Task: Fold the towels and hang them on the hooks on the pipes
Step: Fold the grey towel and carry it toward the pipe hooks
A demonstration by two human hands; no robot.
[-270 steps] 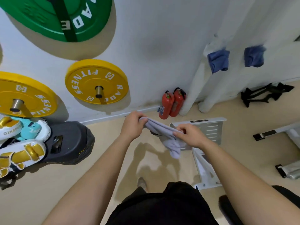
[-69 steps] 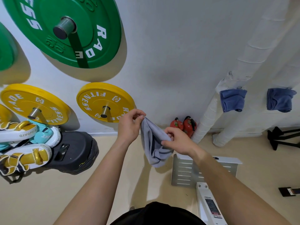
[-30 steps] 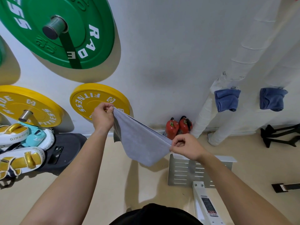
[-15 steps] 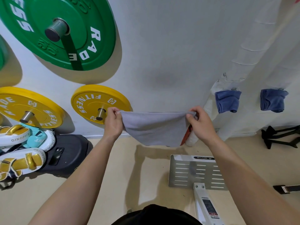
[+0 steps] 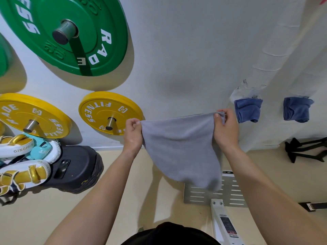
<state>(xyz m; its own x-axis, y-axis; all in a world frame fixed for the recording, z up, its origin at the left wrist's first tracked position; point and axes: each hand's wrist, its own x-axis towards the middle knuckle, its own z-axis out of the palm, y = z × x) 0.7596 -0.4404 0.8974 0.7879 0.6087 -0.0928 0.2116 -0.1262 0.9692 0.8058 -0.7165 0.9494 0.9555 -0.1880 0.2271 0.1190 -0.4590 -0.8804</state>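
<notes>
A grey towel (image 5: 180,147) hangs spread out in front of me, held by its two upper corners. My left hand (image 5: 133,134) pinches the left corner and my right hand (image 5: 225,130) pinches the right corner, at about the same height. The towel's lower edge droops to a point over the metal plate. To the right, two folded blue towels (image 5: 247,110) (image 5: 296,109) hang on the white wrapped pipes (image 5: 265,55). The hooks under them are hidden.
Green (image 5: 70,32) and yellow weight plates (image 5: 109,112) are mounted on the white wall at left. Boxing pads (image 5: 23,160) lie on a black pad (image 5: 76,168) on the floor. A slotted metal plate (image 5: 212,195) of a white machine stands below the towel. Black stands (image 5: 306,151) sit at right.
The bunched towel has been opened out flat. My right hand rose and moved right, stretching the top edge level, and the towel now hangs longer below my hands.
</notes>
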